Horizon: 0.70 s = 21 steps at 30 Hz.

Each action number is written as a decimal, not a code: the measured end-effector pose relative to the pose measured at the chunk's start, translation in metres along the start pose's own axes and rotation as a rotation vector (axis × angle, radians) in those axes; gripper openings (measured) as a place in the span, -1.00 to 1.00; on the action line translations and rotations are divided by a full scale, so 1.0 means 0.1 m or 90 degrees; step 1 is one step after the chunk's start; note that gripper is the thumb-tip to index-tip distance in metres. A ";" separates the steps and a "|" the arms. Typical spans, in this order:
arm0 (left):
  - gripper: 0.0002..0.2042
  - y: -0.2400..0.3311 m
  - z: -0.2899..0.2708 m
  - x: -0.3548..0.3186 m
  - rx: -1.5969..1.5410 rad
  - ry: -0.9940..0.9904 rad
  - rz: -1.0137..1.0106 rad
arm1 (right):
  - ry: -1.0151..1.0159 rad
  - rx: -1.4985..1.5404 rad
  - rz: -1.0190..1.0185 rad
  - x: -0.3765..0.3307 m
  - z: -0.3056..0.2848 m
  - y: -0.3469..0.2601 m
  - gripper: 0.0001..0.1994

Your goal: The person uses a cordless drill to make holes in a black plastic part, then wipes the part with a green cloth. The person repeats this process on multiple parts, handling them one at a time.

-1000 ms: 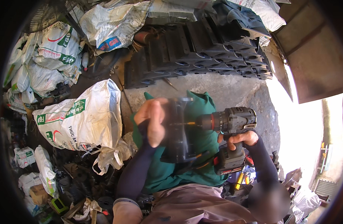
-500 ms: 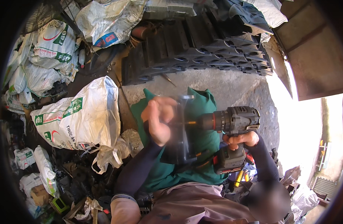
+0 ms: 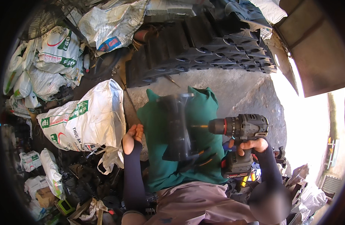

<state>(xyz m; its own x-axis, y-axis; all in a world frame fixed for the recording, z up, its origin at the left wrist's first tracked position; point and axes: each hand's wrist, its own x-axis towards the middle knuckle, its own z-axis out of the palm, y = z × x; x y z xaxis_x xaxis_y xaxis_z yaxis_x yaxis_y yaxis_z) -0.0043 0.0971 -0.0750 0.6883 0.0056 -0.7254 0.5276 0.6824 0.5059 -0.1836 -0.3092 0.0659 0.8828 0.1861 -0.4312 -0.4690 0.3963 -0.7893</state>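
Observation:
My right hand (image 3: 252, 145) grips the handle of a black cordless drill (image 3: 247, 125) with a red ring behind its chuck. Its gold-coloured bit (image 3: 199, 126) points left, the tip beside a dark moulded part (image 3: 176, 129). That part, slightly blurred, stands on a green cloth or cushion (image 3: 153, 112) across my lap. Left of the green cloth, my left hand (image 3: 133, 138) is apart from the part, fingers loosely curled with nothing visible in them. It is close to an open white woven sack (image 3: 93, 116).
Stacked black moulded parts (image 3: 195, 45) fill the far side of the grey floor. A thin pointed tool (image 3: 172, 80) lies before them. White sacks (image 3: 58, 52) and a fan (image 3: 41, 22) are at far left. Dark loose pieces (image 3: 90, 172) litter the near left.
My left hand has let go of the black part and moved left towards the white sack. The drill has shifted right and slightly down, its bit drawing back from the part.

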 end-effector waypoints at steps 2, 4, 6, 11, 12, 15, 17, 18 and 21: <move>-0.70 0.00 -0.12 -0.12 0.020 -0.055 0.016 | -0.039 -0.019 -0.002 -0.02 -0.02 0.06 -0.49; -0.71 0.07 -0.05 -0.32 0.047 -0.158 0.051 | -0.065 -0.046 -0.018 -0.03 -0.01 0.06 -0.50; -0.73 0.14 0.14 -0.57 0.153 -0.290 0.100 | -0.094 -0.067 -0.013 -0.03 0.03 0.03 -0.50; -0.85 0.19 0.65 -1.13 0.374 -0.419 0.186 | -0.045 -0.034 -0.011 -0.03 0.24 -0.06 -0.65; -0.86 0.19 0.73 -1.21 0.418 -0.434 0.198 | -0.047 -0.027 -0.014 -0.03 0.27 -0.07 -0.65; -0.88 0.13 0.90 -1.39 0.457 -0.429 0.220 | -0.038 -0.032 -0.002 -0.04 0.31 -0.10 -0.64; -0.90 0.07 0.98 -1.47 0.502 -0.409 0.243 | -0.026 -0.035 0.006 -0.05 0.30 -0.10 -0.64; -0.91 0.05 1.01 -1.49 0.523 -0.402 0.267 | -0.019 -0.031 0.007 -0.05 0.29 -0.10 -0.64; -0.95 0.03 1.08 -1.51 0.605 -0.375 0.308 | -0.055 -0.052 -0.019 -0.03 0.24 -0.07 -0.53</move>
<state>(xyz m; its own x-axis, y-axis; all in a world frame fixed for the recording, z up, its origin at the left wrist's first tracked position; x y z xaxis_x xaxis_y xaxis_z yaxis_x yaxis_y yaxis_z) -0.0531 0.0197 0.0866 0.9052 -0.3901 -0.1683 0.1375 -0.1058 0.9848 -0.1822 -0.2914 0.0835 0.8934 0.2534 -0.3710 -0.4402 0.3288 -0.8356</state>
